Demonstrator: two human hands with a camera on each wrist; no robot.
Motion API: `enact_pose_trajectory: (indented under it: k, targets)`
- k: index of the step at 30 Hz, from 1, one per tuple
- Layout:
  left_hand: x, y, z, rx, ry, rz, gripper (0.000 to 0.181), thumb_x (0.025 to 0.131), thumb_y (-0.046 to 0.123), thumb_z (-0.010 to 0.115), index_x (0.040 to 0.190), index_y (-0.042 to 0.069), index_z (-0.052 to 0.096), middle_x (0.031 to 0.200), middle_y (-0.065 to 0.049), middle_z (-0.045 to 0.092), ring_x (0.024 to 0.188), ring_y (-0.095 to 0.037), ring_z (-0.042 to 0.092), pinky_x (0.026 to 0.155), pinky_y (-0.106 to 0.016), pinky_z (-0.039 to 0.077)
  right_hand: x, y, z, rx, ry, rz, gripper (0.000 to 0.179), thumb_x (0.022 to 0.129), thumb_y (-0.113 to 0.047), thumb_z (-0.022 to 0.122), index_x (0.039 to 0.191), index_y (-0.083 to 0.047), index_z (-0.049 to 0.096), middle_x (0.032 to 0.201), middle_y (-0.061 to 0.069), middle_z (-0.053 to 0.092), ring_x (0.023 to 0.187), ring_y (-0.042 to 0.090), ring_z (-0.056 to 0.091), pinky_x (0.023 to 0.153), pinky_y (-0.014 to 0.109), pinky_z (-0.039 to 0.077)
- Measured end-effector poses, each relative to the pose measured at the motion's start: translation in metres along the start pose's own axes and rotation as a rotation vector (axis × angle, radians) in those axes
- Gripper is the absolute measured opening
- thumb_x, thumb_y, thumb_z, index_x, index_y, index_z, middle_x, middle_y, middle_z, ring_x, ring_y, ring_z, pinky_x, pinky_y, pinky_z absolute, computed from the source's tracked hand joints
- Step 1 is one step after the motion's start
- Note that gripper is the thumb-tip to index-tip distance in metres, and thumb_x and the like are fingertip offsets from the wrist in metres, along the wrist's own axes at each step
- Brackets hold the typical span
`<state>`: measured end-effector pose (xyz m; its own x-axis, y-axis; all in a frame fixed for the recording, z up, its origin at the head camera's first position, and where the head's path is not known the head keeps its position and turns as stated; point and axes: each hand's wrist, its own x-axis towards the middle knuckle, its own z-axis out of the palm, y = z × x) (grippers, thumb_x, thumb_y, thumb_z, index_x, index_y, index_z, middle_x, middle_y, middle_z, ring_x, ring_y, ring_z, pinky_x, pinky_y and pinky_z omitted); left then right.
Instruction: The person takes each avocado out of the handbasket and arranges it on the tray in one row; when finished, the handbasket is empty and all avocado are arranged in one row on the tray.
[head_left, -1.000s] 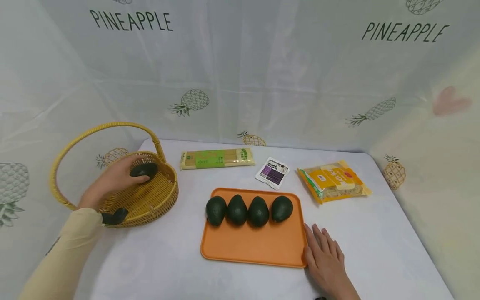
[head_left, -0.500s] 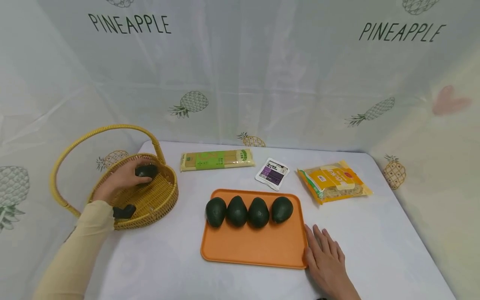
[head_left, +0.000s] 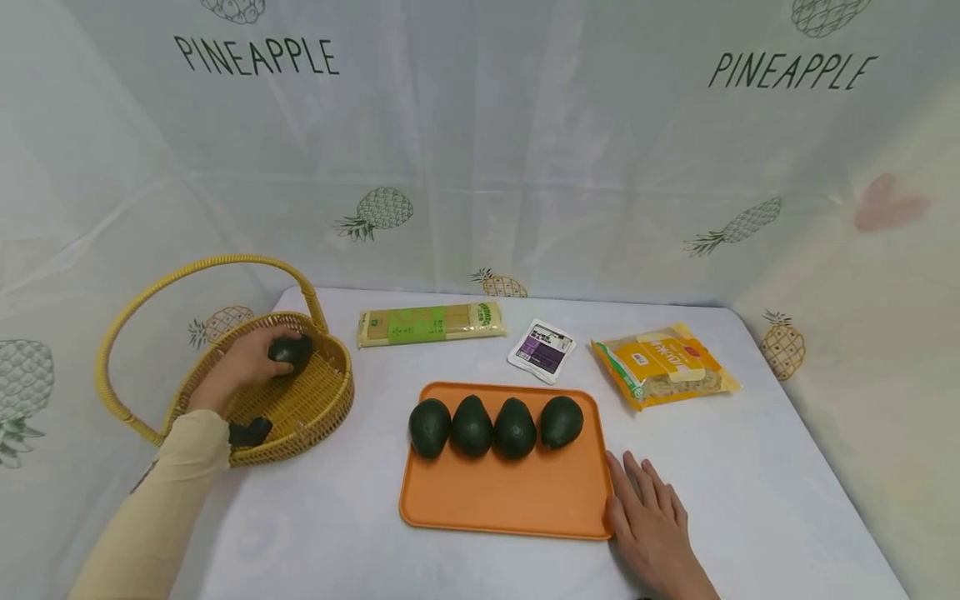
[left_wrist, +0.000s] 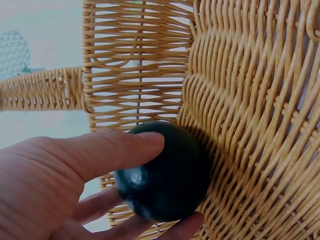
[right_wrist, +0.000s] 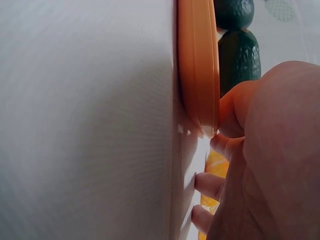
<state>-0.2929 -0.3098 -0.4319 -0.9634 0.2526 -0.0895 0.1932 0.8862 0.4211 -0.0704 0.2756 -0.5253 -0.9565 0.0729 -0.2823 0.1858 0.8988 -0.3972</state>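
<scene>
Inside the yellow wicker basket point(head_left: 341, 400), at its back, my left hand point(head_left: 246, 360) holds a dark green avocado point(head_left: 292, 353). In the left wrist view the thumb lies over the avocado point(left_wrist: 172, 175) and the fingers curl round its underside, close to the woven floor. My right hand point(head_left: 651, 525) rests flat on the table at the right edge of the orange tray point(head_left: 506, 500), thumb and index finger against its rim. Several avocados point(head_left: 472, 427) stand in a row along the back half of that tray.
Behind the tray lie a pack of dry noodles point(head_left: 432, 323), a small white and purple packet point(head_left: 542, 350) and a yellow bag point(head_left: 665, 367). The basket's tall handle point(head_left: 202, 265) arches above the left forearm. A pineapple-print cloth point(head_left: 480, 150) hangs at the back.
My left hand has shifted a little to the right and lower into the basket, still holding the avocado. The right hand stays at the tray's edge. The head view has tilted slightly.
</scene>
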Motion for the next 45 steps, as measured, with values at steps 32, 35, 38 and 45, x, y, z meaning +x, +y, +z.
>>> enact_pose_trajectory:
  k: [32,35,38,45]
  targets:
    - [-0.040,0.027,-0.007,-0.176,0.133,-0.118,0.066,0.102,0.025,0.074,0.156,-0.002,0.046,0.152,-0.041,0.048,0.137,-0.061,0.050,0.104,-0.072,0.049,-0.001,-0.002,0.000,-0.001,0.004,0.007,0.062,0.114,-0.031,0.041,0.171,-0.014,0.026,0.176,0.026,0.018,0.161,0.052,0.005,0.124,0.080,-0.001]
    - [-0.046,0.032,-0.007,-0.230,0.143,-0.128,0.068,0.103,0.029,0.074,0.158,-0.001,0.045,0.155,-0.038,0.047,0.137,-0.059,0.051,0.099,-0.065,0.054,-0.001,-0.002,0.000,0.000,0.002,0.002,0.062,0.114,-0.031,0.041,0.171,-0.014,0.025,0.176,0.026,0.017,0.162,0.052,0.004,0.124,0.080,-0.001]
    - [-0.054,0.037,-0.008,-0.305,0.153,-0.135,0.071,0.104,0.032,0.073,0.160,0.001,0.042,0.158,-0.036,0.044,0.136,-0.056,0.052,0.090,-0.049,0.061,-0.001,-0.002,-0.001,-0.001,0.000,-0.003,0.062,0.114,-0.031,0.041,0.172,-0.015,0.025,0.176,0.026,0.017,0.162,0.052,0.004,0.124,0.080,-0.002]
    - [-0.068,0.049,-0.006,-0.436,0.211,-0.127,0.073,0.103,0.034,0.075,0.162,0.006,0.042,0.159,-0.030,0.044,0.134,-0.049,0.056,0.074,-0.019,0.061,-0.001,-0.001,0.000,-0.002,0.003,-0.007,0.062,0.114,-0.031,0.042,0.171,-0.015,0.025,0.176,0.026,0.018,0.162,0.052,0.004,0.124,0.080,-0.001]
